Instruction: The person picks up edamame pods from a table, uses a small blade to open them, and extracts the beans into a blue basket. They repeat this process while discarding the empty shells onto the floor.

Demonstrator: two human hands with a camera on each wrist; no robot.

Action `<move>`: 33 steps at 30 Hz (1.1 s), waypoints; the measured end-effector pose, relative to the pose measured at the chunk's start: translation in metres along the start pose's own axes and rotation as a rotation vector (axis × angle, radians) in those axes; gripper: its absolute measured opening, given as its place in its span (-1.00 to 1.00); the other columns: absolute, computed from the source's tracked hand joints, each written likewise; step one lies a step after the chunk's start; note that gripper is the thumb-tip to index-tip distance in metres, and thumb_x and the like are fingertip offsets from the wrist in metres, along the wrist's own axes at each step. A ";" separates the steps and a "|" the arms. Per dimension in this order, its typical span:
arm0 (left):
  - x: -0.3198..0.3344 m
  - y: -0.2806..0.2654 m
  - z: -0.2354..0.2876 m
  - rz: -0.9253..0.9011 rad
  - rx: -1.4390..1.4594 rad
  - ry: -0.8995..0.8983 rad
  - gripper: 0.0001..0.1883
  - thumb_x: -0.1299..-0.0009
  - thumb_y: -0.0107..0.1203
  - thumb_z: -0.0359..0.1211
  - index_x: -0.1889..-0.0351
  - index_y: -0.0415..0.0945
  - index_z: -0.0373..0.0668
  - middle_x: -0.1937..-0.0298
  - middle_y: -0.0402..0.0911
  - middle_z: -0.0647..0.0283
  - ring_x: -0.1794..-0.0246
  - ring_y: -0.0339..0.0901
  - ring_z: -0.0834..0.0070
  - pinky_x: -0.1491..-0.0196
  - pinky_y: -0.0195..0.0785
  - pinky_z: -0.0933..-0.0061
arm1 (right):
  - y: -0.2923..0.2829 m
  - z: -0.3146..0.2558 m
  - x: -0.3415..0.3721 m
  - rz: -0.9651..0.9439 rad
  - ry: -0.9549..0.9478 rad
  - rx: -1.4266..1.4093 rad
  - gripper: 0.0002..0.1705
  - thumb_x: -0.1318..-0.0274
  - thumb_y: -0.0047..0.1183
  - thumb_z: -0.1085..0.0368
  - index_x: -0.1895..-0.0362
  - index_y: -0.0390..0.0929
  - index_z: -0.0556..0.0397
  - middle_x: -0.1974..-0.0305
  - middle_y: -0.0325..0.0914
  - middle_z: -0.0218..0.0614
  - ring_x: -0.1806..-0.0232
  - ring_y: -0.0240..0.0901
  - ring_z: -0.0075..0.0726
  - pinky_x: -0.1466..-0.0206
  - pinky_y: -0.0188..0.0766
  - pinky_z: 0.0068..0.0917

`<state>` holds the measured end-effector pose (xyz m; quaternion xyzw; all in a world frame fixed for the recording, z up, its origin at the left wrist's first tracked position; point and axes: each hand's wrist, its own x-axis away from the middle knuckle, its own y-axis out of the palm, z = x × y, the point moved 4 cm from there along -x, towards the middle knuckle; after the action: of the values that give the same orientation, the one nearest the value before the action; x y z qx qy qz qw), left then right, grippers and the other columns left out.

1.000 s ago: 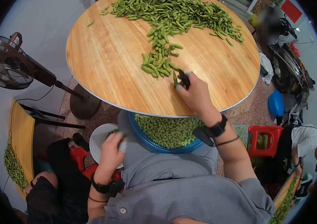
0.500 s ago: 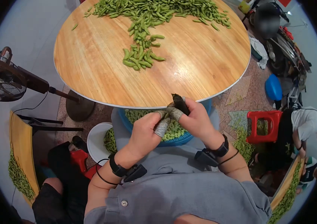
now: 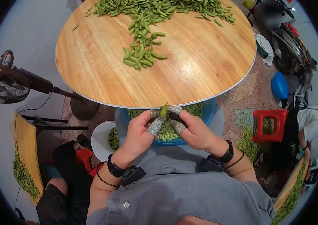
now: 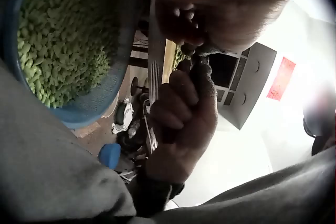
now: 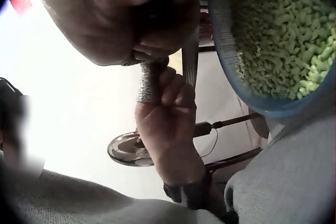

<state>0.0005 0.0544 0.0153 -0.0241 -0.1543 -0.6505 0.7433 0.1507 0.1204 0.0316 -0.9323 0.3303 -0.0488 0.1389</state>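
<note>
In the head view a green soybean pod (image 3: 163, 110) stands upright between my two hands, just in front of the table edge. My left hand (image 3: 138, 131) pinches it with tape-wrapped thumb and finger. From the other side my right hand (image 3: 198, 133), its thumb and finger also wrapped, grips at the pod. Something black and narrow (image 3: 176, 118) shows between the right thumb and forefinger; I cannot tell what it is. Below the hands, a blue basin (image 3: 212, 114) on the lap holds many shelled beans (image 3: 166, 133). Both wrist views show the fingertips meeting, with the pod hidden.
A wooden round table (image 3: 102, 63) bears a heap of pods (image 3: 159, 11) trailing toward me. At left stand a white bucket (image 3: 98, 140) and a fan (image 3: 7, 80). On the right are a red stool (image 3: 271, 125), a blue object (image 3: 280, 85) and another person (image 3: 309, 123).
The right hand has come back from the pods on the table to meet the left hand over the basin. The left hand has risen from lower left, and a pod now stands between them.
</note>
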 end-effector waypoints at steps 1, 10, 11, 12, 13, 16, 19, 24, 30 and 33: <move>-0.003 -0.002 -0.002 0.039 -0.195 0.185 -0.82 -0.32 0.06 -0.47 0.13 0.45 -0.29 0.49 0.44 0.33 0.56 0.34 0.66 0.49 0.27 0.52 | -0.001 0.000 0.001 0.007 0.005 -0.001 -0.57 -0.06 -0.21 0.42 -0.08 0.30 0.17 0.18 0.46 0.04 0.16 0.46 0.09 0.05 0.38 -0.24; 0.007 -0.001 0.013 0.048 -0.761 0.505 -0.81 -0.30 0.12 -0.42 0.18 0.44 -0.31 0.48 0.46 0.21 0.50 0.43 0.52 0.44 0.32 0.39 | 0.005 0.006 0.002 -0.135 0.415 -0.555 -0.57 -0.13 -0.25 0.42 -0.12 0.32 -0.01 0.48 0.35 -0.39 0.57 0.26 -0.49 0.52 0.21 -0.56; 0.005 -0.005 0.007 -0.012 -0.423 0.283 -0.84 -0.33 0.08 -0.44 0.17 0.45 -0.29 0.51 0.46 0.23 0.54 0.42 0.51 0.47 0.31 0.40 | 0.005 -0.001 0.005 -0.192 0.493 -0.736 -0.58 -0.18 -0.26 0.40 -0.15 0.30 -0.09 0.52 0.26 -0.51 0.61 0.10 -0.63 0.58 0.06 -0.64; 0.004 -0.006 -0.002 -0.101 0.004 0.023 -0.84 -0.39 0.01 -0.43 0.11 0.45 -0.26 0.55 0.45 0.29 0.68 0.32 0.58 0.55 0.27 0.47 | 0.007 -0.005 0.008 -0.250 0.571 -0.917 -0.58 -0.24 -0.28 0.38 -0.18 0.28 -0.18 0.56 0.16 -0.62 0.66 -0.06 -0.76 0.64 -0.10 -0.73; 0.004 -0.008 -0.004 -0.101 0.002 0.020 -0.84 -0.39 0.01 -0.43 0.11 0.45 -0.26 0.55 0.45 0.29 0.68 0.32 0.58 0.55 0.27 0.47 | 0.006 -0.005 0.008 -0.250 0.571 -0.921 -0.58 -0.24 -0.28 0.38 -0.18 0.28 -0.18 0.56 0.16 -0.62 0.66 -0.06 -0.76 0.64 -0.10 -0.73; 0.002 -0.001 -0.017 -0.373 0.762 -0.199 -0.75 -0.43 0.00 -0.28 0.05 0.45 -0.24 0.56 0.46 0.31 0.81 0.17 0.70 0.62 0.21 0.56 | 0.007 -0.006 0.012 -0.329 0.655 -1.087 -0.60 -0.31 -0.30 0.33 -0.21 0.23 -0.24 0.59 0.10 -0.62 0.68 -0.13 -0.76 0.66 -0.15 -0.74; 0.002 0.004 -0.014 -0.406 0.788 -0.235 -0.81 -0.43 0.00 -0.33 0.11 0.47 -0.23 0.55 0.46 0.33 0.76 0.25 0.69 0.59 0.24 0.55 | 0.006 -0.004 0.017 -0.333 0.662 -1.156 -0.62 -0.31 -0.27 0.32 -0.20 0.22 -0.24 0.59 0.11 -0.62 0.70 -0.15 -0.77 0.68 -0.19 -0.74; -0.004 0.005 0.008 -0.054 -0.396 0.207 -0.89 -0.30 0.12 -0.40 0.29 0.48 -0.23 0.57 0.45 0.20 0.63 0.42 0.44 0.53 0.30 0.44 | 0.002 0.001 0.019 -0.236 0.667 -0.966 -0.60 -0.27 -0.33 0.35 -0.18 0.23 -0.23 0.58 0.11 -0.63 0.67 -0.11 -0.75 0.64 -0.09 -0.73; 0.004 0.020 0.017 0.101 -1.211 0.784 -0.76 -0.04 0.08 -0.55 0.31 0.35 -0.29 0.38 0.37 0.00 0.47 0.41 0.06 0.46 0.31 0.23 | 0.004 -0.004 0.019 -0.151 0.524 -0.822 -0.64 -0.25 -0.33 0.37 -0.11 0.25 -0.17 0.58 0.13 -0.62 0.65 -0.07 -0.73 0.62 -0.06 -0.70; 0.001 0.026 0.014 0.155 -1.039 0.836 -0.83 -0.14 0.01 -0.59 0.31 0.34 -0.27 0.42 0.39 0.10 0.55 0.40 0.25 0.48 0.33 0.30 | 0.001 0.000 0.017 -0.110 0.466 -0.773 -0.69 -0.27 -0.32 0.39 -0.07 0.27 -0.16 0.58 0.11 -0.62 0.66 -0.09 -0.74 0.63 -0.11 -0.70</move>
<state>0.0228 0.0607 0.0333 -0.1360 0.4818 -0.5398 0.6768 0.1632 0.1086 0.0312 -0.8960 0.2968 -0.1379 -0.3001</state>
